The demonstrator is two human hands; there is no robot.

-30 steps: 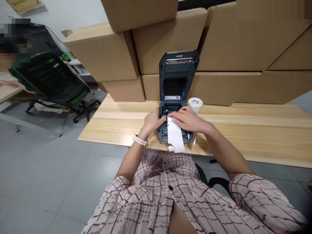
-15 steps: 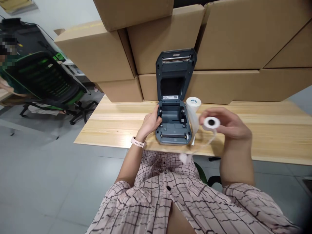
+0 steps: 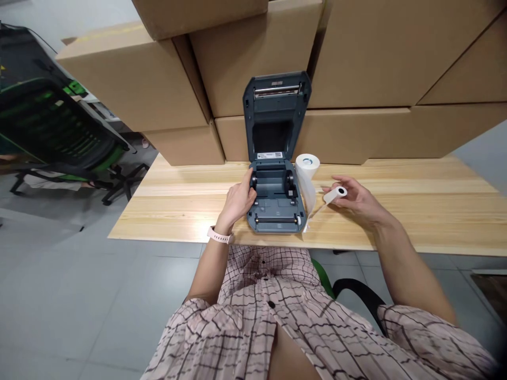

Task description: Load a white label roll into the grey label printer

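A dark grey label printer [image 3: 273, 211] stands on the wooden table with its lid [image 3: 276, 116] raised, and its roll bay holds no roll. My left hand [image 3: 240, 200] grips the printer's left side, thumb at the inner edge. In my right hand [image 3: 356, 200] is a small white paper roll [image 3: 335, 195], lying near the table surface to the right of the printer. A thin loose strip trails from it toward the printer's front right corner. Between them a larger white label roll [image 3: 308, 162] stands on end against the printer, its loose end hanging forward.
Stacked cardboard boxes [image 3: 356, 58] line the back of the wooden table [image 3: 428, 206]. On the left, beyond the table's edge, is a black and green office chair [image 3: 51, 126]. A chair with a black armrest [image 3: 356, 290] is beneath me.
My right hand has lowered the small paper roll toward the table and tilted it; its trailing strip has swung up from my lap to the printer's corner. My left hand stays on the printer.
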